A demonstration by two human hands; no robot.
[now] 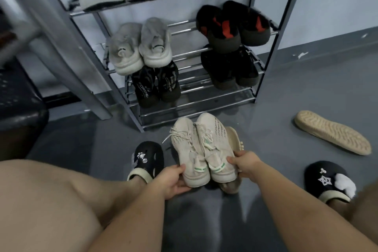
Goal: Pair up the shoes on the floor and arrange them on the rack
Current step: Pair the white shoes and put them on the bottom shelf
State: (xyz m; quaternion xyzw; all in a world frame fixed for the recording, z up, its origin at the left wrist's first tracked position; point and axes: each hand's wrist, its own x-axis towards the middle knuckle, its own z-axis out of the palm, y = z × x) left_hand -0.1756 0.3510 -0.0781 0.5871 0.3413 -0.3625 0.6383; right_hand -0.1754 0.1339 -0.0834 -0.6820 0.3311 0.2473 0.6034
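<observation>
Two cream knit sneakers with green heel stripes are held side by side just above the floor, toes toward the rack. My left hand (173,180) grips the heel of the left cream sneaker (189,149). My right hand (244,162) grips the heel of the right cream sneaker (214,143). A tan shoe (233,139) lies on the floor partly hidden under them. Another tan shoe (332,132) lies sole-up on the floor to the right. The metal shoe rack (196,106) stands just ahead, its lowest shelf bare.
The rack holds grey slippers (139,47), black-and-red shoes (233,24), black shoes (229,67), black printed shoes (156,84), and more pairs on the top shelf. My feet wear black clogs (148,159) (329,182). A dark chair (18,104) stands left.
</observation>
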